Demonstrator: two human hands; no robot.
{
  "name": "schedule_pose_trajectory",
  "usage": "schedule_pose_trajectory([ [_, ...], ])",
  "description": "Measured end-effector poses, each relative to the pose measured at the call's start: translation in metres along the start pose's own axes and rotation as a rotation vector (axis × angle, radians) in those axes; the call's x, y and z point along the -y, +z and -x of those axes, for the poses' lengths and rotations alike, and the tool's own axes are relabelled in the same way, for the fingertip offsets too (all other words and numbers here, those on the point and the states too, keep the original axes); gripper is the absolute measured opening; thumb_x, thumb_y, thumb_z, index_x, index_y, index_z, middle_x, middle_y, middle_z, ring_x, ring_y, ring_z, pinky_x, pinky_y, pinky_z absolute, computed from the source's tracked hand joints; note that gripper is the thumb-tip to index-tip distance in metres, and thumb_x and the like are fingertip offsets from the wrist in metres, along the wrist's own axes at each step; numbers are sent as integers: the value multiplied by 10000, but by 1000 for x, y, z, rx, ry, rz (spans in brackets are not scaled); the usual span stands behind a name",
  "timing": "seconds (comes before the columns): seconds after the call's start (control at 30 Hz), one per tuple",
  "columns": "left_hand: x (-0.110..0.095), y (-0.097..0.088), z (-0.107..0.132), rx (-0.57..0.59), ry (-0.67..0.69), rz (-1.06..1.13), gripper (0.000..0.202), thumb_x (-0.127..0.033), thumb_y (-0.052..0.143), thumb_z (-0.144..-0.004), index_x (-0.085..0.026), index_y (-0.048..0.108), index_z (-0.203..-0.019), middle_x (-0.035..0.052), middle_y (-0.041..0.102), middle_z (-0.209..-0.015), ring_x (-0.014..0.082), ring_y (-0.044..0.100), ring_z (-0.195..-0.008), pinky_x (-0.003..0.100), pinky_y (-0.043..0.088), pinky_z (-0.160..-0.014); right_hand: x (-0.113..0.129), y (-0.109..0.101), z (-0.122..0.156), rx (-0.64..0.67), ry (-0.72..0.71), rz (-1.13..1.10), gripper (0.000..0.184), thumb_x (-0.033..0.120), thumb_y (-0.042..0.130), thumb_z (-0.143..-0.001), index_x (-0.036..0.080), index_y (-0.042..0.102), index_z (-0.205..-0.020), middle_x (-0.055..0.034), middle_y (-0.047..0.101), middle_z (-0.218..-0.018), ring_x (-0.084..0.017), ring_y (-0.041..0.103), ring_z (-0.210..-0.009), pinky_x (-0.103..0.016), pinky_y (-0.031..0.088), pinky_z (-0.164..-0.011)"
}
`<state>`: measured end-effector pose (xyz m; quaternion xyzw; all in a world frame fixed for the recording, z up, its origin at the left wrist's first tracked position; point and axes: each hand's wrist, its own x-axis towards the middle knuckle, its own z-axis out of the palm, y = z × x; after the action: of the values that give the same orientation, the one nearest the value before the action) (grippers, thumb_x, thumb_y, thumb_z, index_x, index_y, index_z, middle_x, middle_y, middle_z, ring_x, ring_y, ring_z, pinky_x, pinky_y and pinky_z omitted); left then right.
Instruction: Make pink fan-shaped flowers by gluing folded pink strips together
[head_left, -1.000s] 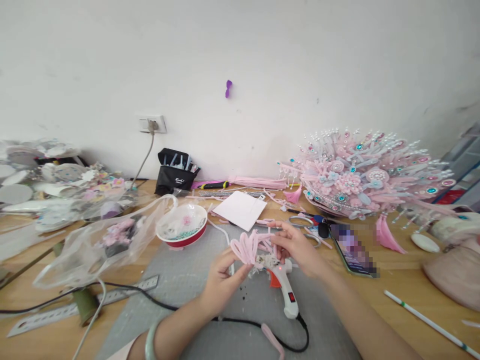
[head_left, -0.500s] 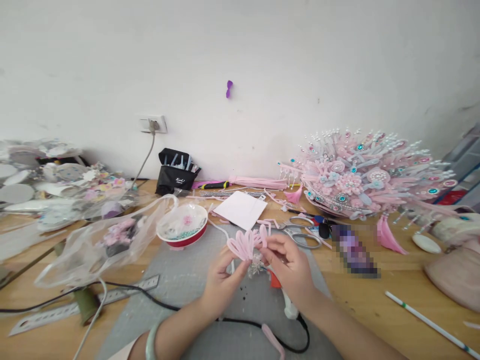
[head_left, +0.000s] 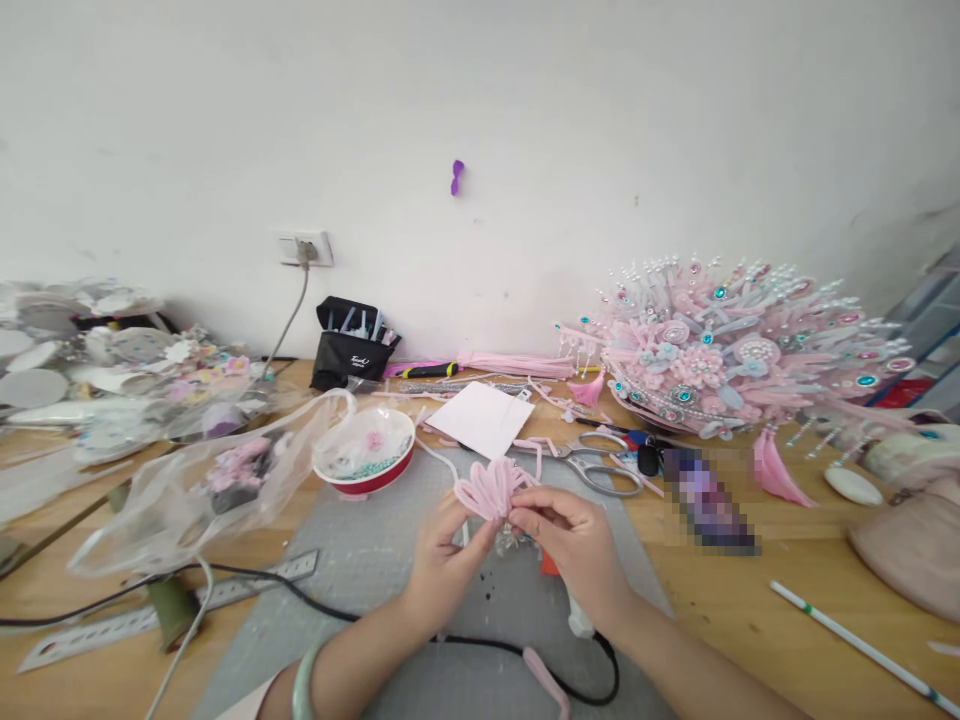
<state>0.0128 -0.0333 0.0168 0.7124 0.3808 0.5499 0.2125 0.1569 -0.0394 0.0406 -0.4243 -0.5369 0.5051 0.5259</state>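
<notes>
1. Pink loops [head_left: 484, 490] held up over the gray mat [head_left: 352, 600], between both hands; look light, soft, bendable, probably easy to crush; best pinched at the gathered base.
2. Left hand [head_left: 442, 560] pinched closed on the loops' base; right hand [head_left: 577, 545] nearly closed, fingertips on their right side; exact grip hidden.
3. Glue gun [head_left: 580, 620] mostly hidden behind right hand, in the way; black cord [head_left: 484, 642] crosses mat; scissors [head_left: 581, 468], white card [head_left: 480, 420] beyond; red bowl [head_left: 381, 485] left.
</notes>
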Motion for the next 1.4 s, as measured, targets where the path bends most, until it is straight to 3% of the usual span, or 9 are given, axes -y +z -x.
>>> schedule_pose_trajectory([
  [0.3, 2, -1, 0, 22, 29, -28, 118, -205, 525, -781, -164, 633, -802, 58, 649, -802, 175, 571, -742, 281, 440, -690, -3, 2, -4, 88, 131, -214, 147, 295, 671, -636, 168, 637, -703, 7, 592, -692, -99, 535, -581, -219, 442, -574],
  [0.7, -1, -1, 0, 11, 58, -27, 109, -180, 528, -771, -171, 634, -796, 42, 658, -793, 167, 570, -720, 264, 430, -671, -9, 6, -1, 120, 135, -308, 89, 239, 634, -667, 161, 596, -650, 23, 534, -622, -81, 480, -563, -195, 395, -566],
  [1.0, -1, -1, 1, -16, 12, -36, 141, -241, 525, -778, -168, 646, -779, 49, 653, -736, 176, 569, -691, 282, 437, -668, -7, 8, 4, 62, 64, -225, 134, 282, 625, -677, 166, 567, -644, 12, 519, -638, -102, 487, -593, -211, 396, -569],
  [1.4, 1, -2, 0, 38, -7, 36, 180, -268, 513, -788, -163, 647, -729, 45, 649, -720, 170, 551, -673, 270, 430, -638, -4, 6, 5, 81, -14, -86, 114, 275, 602, -700, 175, 580, -651, 4, 508, -684, -107, 487, -608, -216, 404, -567],
])
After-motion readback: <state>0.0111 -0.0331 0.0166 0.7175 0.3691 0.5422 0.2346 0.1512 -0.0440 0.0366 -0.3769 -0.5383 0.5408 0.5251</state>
